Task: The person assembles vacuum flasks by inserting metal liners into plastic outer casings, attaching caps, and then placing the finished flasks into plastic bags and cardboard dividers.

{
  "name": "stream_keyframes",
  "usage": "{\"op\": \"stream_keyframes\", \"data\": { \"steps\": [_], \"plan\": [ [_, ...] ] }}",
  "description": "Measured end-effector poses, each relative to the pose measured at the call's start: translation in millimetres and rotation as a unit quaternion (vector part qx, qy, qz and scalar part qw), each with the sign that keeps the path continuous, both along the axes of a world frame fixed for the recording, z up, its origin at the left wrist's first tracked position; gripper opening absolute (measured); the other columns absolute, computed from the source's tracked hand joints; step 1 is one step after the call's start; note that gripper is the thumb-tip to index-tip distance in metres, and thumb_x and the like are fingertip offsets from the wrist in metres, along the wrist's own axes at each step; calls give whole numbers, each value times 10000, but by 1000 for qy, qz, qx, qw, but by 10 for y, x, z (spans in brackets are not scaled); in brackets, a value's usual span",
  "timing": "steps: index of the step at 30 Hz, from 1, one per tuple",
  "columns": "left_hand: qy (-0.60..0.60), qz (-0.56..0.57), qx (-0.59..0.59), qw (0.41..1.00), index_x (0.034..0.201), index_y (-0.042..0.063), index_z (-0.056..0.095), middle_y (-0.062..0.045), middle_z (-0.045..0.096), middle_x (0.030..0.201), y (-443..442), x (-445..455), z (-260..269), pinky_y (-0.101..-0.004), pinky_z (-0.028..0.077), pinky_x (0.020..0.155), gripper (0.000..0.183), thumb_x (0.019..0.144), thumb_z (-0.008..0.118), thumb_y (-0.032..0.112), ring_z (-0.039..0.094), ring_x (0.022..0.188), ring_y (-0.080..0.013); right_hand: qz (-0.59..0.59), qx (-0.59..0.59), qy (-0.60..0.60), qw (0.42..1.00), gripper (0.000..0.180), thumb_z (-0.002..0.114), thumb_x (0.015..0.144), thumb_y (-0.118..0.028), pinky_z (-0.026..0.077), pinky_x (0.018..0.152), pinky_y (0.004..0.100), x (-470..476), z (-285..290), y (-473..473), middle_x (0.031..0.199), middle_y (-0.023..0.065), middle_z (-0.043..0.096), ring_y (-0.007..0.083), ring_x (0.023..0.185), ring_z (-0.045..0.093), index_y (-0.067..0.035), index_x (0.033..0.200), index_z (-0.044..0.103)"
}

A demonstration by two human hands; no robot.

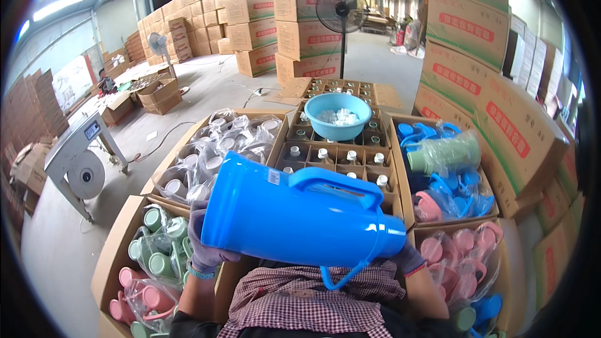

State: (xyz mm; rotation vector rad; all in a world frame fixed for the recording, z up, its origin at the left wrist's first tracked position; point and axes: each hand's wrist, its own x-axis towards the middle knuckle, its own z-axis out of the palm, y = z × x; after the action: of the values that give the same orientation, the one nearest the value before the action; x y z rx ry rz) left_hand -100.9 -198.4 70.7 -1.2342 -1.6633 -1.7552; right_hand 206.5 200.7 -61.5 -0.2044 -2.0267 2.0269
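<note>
A blue plastic thermos flask point(300, 225) lies sideways between my two gloved hands, its side handle uppermost and its carrying loop hanging below. My left hand point(206, 249) grips the wide base end. Around the narrow capped end is my right hand point(407, 259), partly hidden by the flask. Just beyond it stands a divided carton of glass liners with white stoppers point(352, 156). A light-blue basin point(337, 117) holding small white plastic pieces rests on the liners' carton farther back.
Cartons of bagged flask shells flank me: grey point(227, 143), green point(162, 263) and pink point(462, 249), plus blue ones with a green flask point(446, 152). Stacked cartons point(469, 80) rise at right. A black pedestal fan point(342, 9) and a tape machine point(80, 164) stand farther off.
</note>
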Motion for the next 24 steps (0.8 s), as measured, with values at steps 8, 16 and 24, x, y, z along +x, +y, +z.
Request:
{"op": "stream_keyframes", "data": {
  "steps": [8,16,24],
  "plan": [
    [-279,-44,139,949,1204,-68,628,-10,666,966,-73,-38,99,-268,489,735,587,836,730,378,602,858,-104,-146,52,323,934,1038,427,937,-807,425,1146,565,95,1241,-977,1671,183,262,365,1410,472,-89,1639,165],
    [19,-102,103,989,1076,-36,653,-114,644,1068,64,436,568,-382,509,949,672,626,967,351,643,1040,-232,-139,-18,122,983,1010,573,908,-690,440,1128,528,-98,660,-504,1616,189,331,361,1375,497,-71,1616,204],
    [-242,61,96,964,1085,-35,673,-67,669,942,-8,59,371,-292,546,771,515,747,878,295,645,866,-138,-142,24,246,958,1003,720,880,-574,454,1109,491,-400,1049,-824,1560,195,400,357,1341,521,-54,1592,242]
  ]
}}
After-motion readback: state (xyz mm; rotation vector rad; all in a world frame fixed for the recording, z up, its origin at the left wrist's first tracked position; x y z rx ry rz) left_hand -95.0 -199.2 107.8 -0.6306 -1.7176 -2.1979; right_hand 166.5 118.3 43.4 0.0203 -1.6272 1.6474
